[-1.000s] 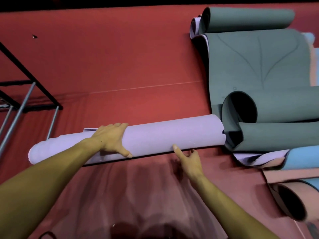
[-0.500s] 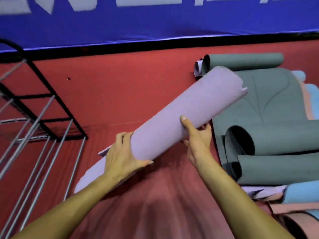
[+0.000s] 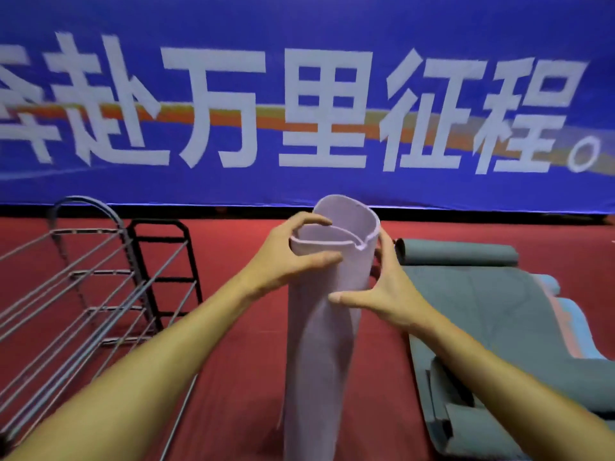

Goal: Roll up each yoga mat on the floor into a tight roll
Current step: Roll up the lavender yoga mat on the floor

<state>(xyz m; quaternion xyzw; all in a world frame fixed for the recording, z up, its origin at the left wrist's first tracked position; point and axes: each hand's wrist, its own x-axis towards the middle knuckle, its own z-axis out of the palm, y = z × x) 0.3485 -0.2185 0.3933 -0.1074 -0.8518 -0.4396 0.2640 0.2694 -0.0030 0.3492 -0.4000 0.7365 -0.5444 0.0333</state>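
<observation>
A lilac yoga mat (image 3: 319, 361), loosely rolled, stands upright in front of me on the red floor, its open spiral end at the top. My left hand (image 3: 286, 261) grips the roll near its top from the left, thumb across the front and fingers curled over the rim. My right hand (image 3: 382, 294) holds the roll from the right, thumb across the front and fingers round the far side. A grey-green yoga mat (image 3: 492, 304) lies partly unrolled on the floor to the right.
A metal wire rack (image 3: 100, 294) stands at the left, close to my left arm. Light blue and pink mats (image 3: 572, 331) lie under the grey-green one at the right. A blue banner (image 3: 306, 94) covers the wall behind the red floor (image 3: 233, 377).
The lilac roll went from lying on the floor, through a tilt, to standing upright. Both hands moved up to its top end, and my view rose toward the banner.
</observation>
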